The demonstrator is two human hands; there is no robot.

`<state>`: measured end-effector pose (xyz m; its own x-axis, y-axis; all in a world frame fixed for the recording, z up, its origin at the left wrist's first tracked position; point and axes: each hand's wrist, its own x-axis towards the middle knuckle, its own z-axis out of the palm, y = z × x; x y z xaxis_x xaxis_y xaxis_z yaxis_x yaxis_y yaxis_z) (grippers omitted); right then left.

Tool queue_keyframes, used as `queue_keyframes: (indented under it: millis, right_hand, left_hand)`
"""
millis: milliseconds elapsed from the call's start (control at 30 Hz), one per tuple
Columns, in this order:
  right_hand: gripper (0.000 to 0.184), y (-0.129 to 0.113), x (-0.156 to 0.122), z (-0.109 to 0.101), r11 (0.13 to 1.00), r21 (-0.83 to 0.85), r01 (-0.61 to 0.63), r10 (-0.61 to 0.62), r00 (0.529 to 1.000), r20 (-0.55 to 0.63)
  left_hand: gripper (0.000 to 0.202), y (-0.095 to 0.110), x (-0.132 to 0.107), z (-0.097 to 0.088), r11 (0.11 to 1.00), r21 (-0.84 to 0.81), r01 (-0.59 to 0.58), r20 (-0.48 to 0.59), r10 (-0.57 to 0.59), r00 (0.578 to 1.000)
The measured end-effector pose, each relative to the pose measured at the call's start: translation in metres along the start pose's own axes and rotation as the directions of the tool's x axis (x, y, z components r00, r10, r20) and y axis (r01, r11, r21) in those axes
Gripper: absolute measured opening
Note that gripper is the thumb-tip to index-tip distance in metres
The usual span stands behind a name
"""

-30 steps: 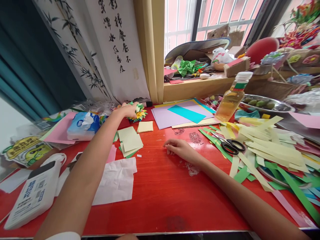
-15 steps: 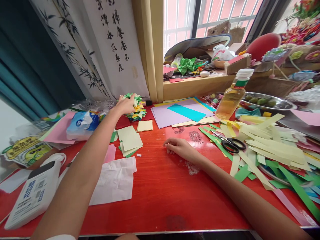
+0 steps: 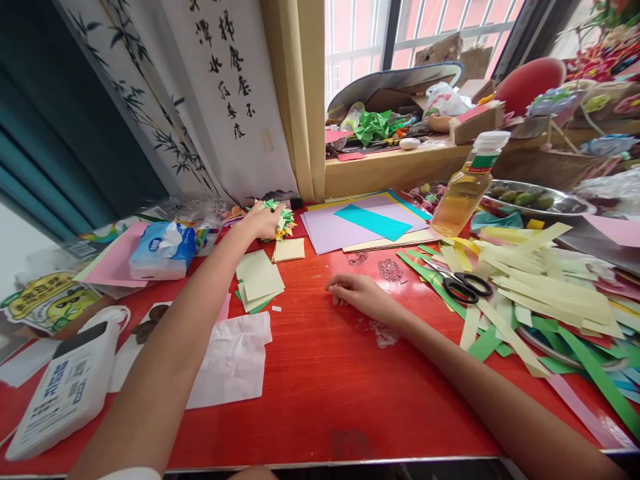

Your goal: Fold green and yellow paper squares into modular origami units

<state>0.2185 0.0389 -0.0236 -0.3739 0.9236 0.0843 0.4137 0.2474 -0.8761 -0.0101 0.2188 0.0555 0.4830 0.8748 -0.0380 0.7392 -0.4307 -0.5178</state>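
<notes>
My left hand (image 3: 261, 220) reaches to the back of the red table (image 3: 320, 393) and is closed around a bunch of folded green, yellow and white paper pieces (image 3: 281, 219), lifted just off the table. My right hand (image 3: 356, 295) rests on the table in the middle, fingers curled loosely, and I cannot make out anything in it. Small pale yellow paper squares (image 3: 259, 276) lie below my left hand, with another square (image 3: 289, 249) beside them.
Purple, teal and yellow sheets (image 3: 367, 225) lie at the back. Black scissors (image 3: 463, 287) sit on a heap of paper strips (image 3: 540, 287) at right. An oil bottle (image 3: 465, 188), tissue pack (image 3: 163, 250), white crumpled paper (image 3: 233, 360) and cluttered windowsill (image 3: 425, 157) surround the area.
My left hand has kept its grip on the folded paper bunch, raising it slightly and then bringing it back a little toward me. My right hand has stayed put.
</notes>
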Motion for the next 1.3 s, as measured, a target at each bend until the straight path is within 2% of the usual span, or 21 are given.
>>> queue_keyframes:
  millis: [133,300,400,567,633,733,867,967,1100,1300]
  right_hand:
    - [0.02,0.0,0.0,0.0,1.0,0.005,0.008,-0.008,1.0,-0.003]
    - [0.02,0.0,0.0,0.001,1.0,-0.011,0.014,-0.014,1.0,-0.007]
    - [0.02,0.0,0.0,0.001,1.0,-0.018,0.015,-0.015,1.0,-0.005]
    - [0.02,0.0,0.0,0.001,1.0,-0.009,0.005,-0.005,1.0,-0.002]
    - [0.02,-0.001,0.0,0.001,1.0,-0.004,-0.002,0.002,1.0,-0.002]
    - [0.02,-0.001,0.0,0.002,1.0,-0.005,-0.008,0.008,1.0,-0.004]
    - [0.019,0.0,0.0,0.001,1.0,0.001,-0.005,0.005,1.0,-0.002]
    - [0.019,0.0,0.0,0.001,1.0,0.006,0.007,-0.007,1.0,-0.004]
    - [0.019,0.0,0.0,0.0,1.0,0.007,0.007,-0.007,1.0,-0.005]
    - [0.019,-0.001,0.0,0.0,1.0,-0.005,0.005,-0.005,1.0,-0.005]
  left_hand:
    - [0.084,-0.008,0.007,0.002,0.998,0.0,0.062,-0.038,-0.062,0.997]
    - [0.089,-0.033,0.017,0.005,0.974,-0.098,0.204,-0.041,-0.209,0.977]
    - [0.089,-0.041,0.021,0.01,0.955,-0.153,0.253,-0.033,-0.261,0.965]
    - [0.094,-0.034,0.024,0.022,0.959,-0.179,0.22,0.121,-0.201,0.972]
    - [0.102,-0.029,0.023,0.024,0.967,-0.168,0.19,0.14,-0.168,0.976]
    - [0.109,-0.02,0.018,0.023,0.983,-0.14,0.117,0.106,-0.103,0.989]
    - [0.094,-0.011,0.009,0.018,0.997,-0.077,0.026,0.01,-0.025,1.0]
    - [0.087,-0.011,0.006,0.013,0.997,-0.047,0.055,-0.056,-0.057,0.997]
    - [0.085,-0.019,0.008,0.008,0.992,-0.055,0.112,-0.072,-0.115,0.991]
    - [0.081,-0.023,0.011,0.009,0.983,-0.056,0.172,-0.166,-0.179,0.97]
